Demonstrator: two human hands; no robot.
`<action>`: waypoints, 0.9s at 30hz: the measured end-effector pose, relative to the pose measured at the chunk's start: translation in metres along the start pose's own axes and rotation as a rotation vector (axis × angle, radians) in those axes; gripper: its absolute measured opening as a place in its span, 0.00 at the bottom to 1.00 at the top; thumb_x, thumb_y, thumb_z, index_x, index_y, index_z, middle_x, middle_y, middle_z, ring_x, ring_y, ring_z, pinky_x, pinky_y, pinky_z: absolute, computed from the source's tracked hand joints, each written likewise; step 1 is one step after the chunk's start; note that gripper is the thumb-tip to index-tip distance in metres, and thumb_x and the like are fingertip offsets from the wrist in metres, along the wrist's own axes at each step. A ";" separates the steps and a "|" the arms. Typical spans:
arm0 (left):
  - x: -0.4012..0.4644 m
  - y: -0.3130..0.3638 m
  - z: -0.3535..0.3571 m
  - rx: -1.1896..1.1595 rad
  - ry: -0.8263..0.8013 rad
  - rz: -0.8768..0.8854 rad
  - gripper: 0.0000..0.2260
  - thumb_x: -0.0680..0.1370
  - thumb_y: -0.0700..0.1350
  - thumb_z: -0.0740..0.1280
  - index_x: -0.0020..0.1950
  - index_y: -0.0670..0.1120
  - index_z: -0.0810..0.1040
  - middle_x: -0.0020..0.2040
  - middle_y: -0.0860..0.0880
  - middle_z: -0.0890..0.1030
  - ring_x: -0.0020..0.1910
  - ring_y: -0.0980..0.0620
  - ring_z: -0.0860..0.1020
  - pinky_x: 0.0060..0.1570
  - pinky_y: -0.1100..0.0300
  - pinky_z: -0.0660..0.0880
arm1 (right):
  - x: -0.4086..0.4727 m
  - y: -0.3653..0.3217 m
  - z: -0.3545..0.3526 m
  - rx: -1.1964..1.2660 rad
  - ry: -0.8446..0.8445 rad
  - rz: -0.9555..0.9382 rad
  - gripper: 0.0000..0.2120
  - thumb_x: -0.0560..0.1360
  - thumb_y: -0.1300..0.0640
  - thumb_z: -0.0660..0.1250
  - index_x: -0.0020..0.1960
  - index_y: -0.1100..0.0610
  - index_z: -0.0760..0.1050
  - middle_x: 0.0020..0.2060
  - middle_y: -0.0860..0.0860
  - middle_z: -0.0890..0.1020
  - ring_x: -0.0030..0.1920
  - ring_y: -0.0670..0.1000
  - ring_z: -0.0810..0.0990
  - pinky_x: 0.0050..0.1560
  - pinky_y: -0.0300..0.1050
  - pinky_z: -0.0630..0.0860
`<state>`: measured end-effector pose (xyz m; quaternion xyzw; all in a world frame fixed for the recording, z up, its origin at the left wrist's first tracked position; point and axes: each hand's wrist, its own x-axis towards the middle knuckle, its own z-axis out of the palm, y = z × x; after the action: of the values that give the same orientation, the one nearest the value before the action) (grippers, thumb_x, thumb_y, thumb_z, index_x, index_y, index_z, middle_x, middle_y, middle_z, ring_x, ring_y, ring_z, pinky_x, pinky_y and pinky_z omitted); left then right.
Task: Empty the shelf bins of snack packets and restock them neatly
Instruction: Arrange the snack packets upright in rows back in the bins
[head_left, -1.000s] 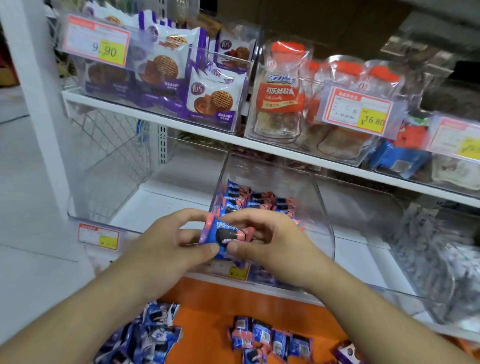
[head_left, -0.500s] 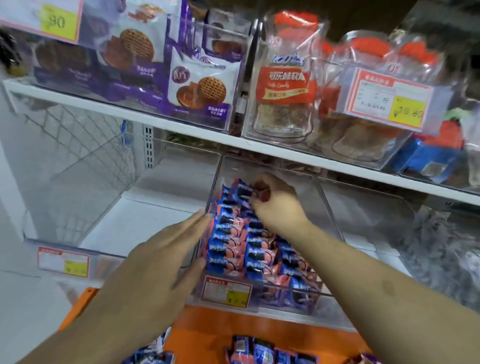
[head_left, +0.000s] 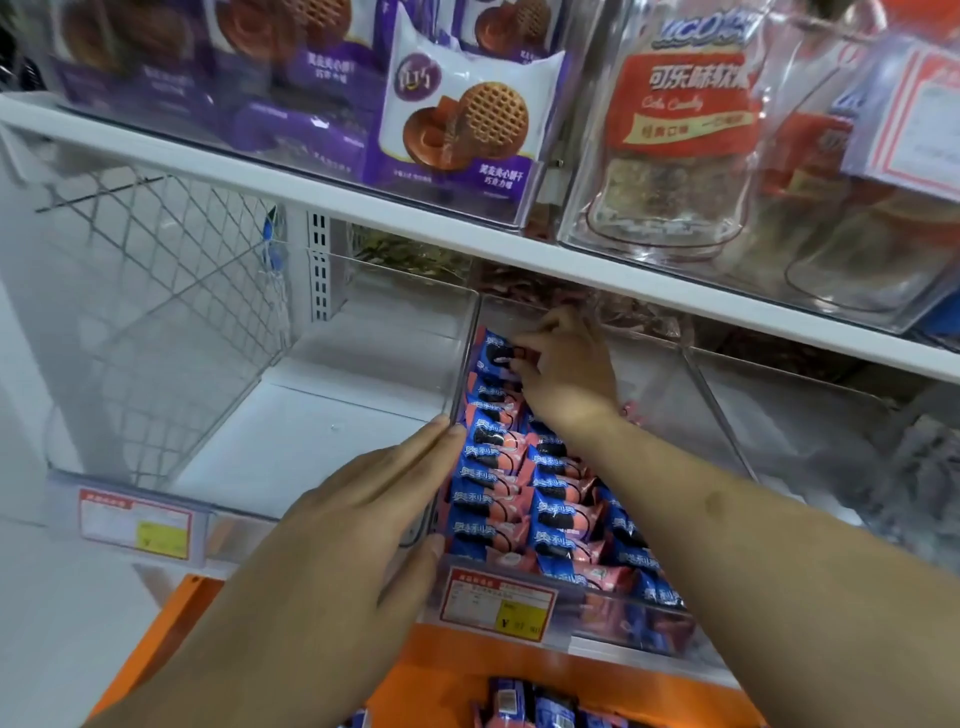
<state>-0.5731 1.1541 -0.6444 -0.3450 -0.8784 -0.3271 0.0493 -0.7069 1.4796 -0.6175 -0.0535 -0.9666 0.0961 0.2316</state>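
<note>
While the clear bin was steadied by the flat, open-fingered left hand, a snack packet was pinched by the right hand at the row's back; restocking was judged underway, with release and another packet needed next.

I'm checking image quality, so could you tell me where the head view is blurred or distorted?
Head view: the right edge smears, the grey packets unreadable; the shelf edge tilts from wide-angle distortion; the blue-pink packets and both hands, left hand, right hand, stay fairly sharp.

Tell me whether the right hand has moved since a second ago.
Yes. The right hand went from the clear bin's front edge to its back, now pinching a snack packet there.
</note>
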 end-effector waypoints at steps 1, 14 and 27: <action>0.021 0.017 -0.002 0.019 -0.024 0.007 0.37 0.79 0.55 0.64 0.81 0.70 0.46 0.79 0.74 0.51 0.76 0.68 0.61 0.72 0.53 0.69 | -0.002 0.000 0.000 0.008 -0.002 0.002 0.12 0.79 0.52 0.72 0.62 0.45 0.84 0.55 0.45 0.71 0.64 0.53 0.69 0.65 0.49 0.72; 0.031 0.058 -0.011 0.019 0.026 0.005 0.32 0.83 0.59 0.59 0.79 0.74 0.41 0.79 0.74 0.47 0.76 0.72 0.48 0.65 0.79 0.46 | -0.059 -0.010 -0.066 0.187 -0.127 0.021 0.26 0.79 0.48 0.73 0.75 0.40 0.73 0.65 0.51 0.78 0.69 0.55 0.74 0.66 0.41 0.69; -0.042 0.054 0.104 0.226 -0.340 0.224 0.24 0.78 0.60 0.69 0.74 0.60 0.74 0.76 0.58 0.70 0.78 0.52 0.63 0.74 0.52 0.66 | -0.328 0.032 -0.095 0.444 -0.534 -0.037 0.13 0.76 0.54 0.74 0.60 0.48 0.84 0.55 0.43 0.82 0.53 0.43 0.80 0.53 0.37 0.73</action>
<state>-0.4923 1.2227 -0.7095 -0.4828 -0.8613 -0.1563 -0.0249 -0.3709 1.4774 -0.6843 0.0426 -0.9494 0.3105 -0.0219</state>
